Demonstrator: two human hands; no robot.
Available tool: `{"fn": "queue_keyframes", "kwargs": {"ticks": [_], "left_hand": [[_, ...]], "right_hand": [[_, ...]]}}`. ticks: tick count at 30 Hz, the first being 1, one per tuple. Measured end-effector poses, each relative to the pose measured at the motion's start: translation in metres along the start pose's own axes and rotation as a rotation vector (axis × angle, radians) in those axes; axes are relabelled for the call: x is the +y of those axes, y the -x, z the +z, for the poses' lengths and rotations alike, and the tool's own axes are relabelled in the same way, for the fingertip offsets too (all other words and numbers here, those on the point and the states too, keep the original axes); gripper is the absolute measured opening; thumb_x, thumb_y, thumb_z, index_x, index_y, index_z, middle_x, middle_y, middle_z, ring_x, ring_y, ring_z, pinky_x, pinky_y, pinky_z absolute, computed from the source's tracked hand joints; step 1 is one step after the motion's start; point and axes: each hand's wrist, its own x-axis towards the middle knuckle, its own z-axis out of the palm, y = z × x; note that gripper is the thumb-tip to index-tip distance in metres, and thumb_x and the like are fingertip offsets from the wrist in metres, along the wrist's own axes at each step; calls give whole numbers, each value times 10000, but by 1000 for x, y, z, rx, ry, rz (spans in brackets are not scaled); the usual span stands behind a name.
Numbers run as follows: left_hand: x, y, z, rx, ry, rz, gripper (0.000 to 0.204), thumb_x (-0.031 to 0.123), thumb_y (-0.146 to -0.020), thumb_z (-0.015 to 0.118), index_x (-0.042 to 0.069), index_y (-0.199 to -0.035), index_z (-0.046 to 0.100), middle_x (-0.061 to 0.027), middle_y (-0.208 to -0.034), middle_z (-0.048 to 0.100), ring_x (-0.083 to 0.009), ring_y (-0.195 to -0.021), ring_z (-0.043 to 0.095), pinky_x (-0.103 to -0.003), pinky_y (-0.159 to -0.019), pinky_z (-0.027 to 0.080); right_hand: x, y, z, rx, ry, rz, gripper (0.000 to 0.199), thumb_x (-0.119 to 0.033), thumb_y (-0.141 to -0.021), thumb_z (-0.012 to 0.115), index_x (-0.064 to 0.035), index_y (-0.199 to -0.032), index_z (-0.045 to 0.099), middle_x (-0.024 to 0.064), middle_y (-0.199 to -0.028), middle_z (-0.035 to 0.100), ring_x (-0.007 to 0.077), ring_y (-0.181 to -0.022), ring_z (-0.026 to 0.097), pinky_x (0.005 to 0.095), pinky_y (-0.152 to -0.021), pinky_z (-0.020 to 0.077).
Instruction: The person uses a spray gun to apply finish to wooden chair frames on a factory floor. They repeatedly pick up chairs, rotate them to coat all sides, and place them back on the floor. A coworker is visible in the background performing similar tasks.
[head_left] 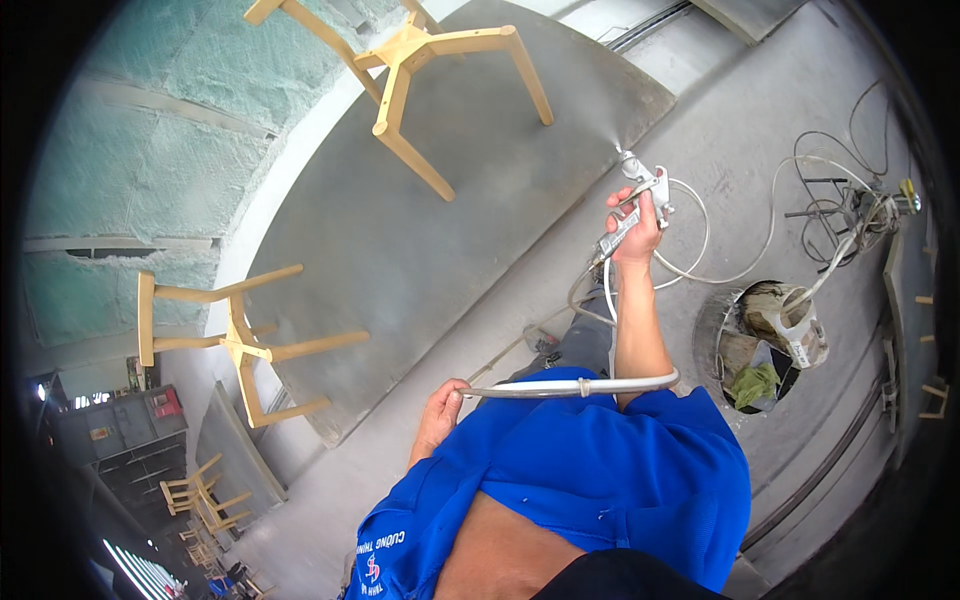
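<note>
My right hand point(640, 228) is wrapped round the handle of a silver spray gun point(650, 185), fingers at its trigger. A pale mist leaves the nozzle toward the large grey board point(480, 230). In front of my body, my left hand point(436, 415) is closed on the end of a grey curved tube point(540, 388), which bends round by my right forearm. Two light wooden chair frames stand on the board, legs outward: one at the far side point(405, 52), the other at the left point(240, 343). Both are apart from the gun.
A thin pale hose point(745, 272) loops over the floor to tangled lines and fittings point(870, 210) at the right. Near my right side stands a round bin point(705, 335) holding a pale jug point(803, 335) and green cloth. More wooden frames point(205, 497) stand at the lower left.
</note>
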Motion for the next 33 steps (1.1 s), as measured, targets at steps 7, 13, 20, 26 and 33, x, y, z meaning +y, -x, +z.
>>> {"fn": "queue_keyframes", "kwargs": {"ticks": [7,13,20,26,33], "left_hand": [[6,-3,-5,29,17,29,577,573,-1071,455,24,-1051,634,-9,-942,589,-130,-933,518,-307,-894,422],[-1,4,-14,-16,-17,-23,534,556,-1071,471,53,-1062,647,1,-947,631,-147,-943,551,-307,-875,444],[-4,20,-14,59,279,-57,557,554,-1075,460,30,-1057,645,-21,-991,622,-152,-979,559,-327,-913,446],[-10,31,-15,78,203,-81,543,529,-1087,447,24,-1065,644,-27,-996,626,-150,-967,554,-319,-928,444],[11,4,3,129,192,-122,458,451,-1097,473,25,-1080,642,-6,-944,610,-127,-912,520,-294,-850,432]], "right_hand": [[-5,-12,14,352,329,153,269,-247,-998,611,-87,-1209,568,64,-844,650,171,-660,667,294,-423,416],[-7,-6,38,-165,-173,101,316,-290,-1080,488,-87,-1314,555,47,-900,640,181,-778,658,252,-422,455],[35,-13,90,164,95,170,242,-220,-1024,560,-72,-1213,596,73,-845,648,174,-670,664,267,-401,430],[31,-13,91,-189,-206,282,265,-251,-1016,578,-81,-1218,603,55,-829,650,162,-719,670,261,-422,434],[-9,-75,93,-178,176,398,264,-245,-1022,581,-79,-1226,605,46,-826,652,151,-718,675,239,-408,420]]}}
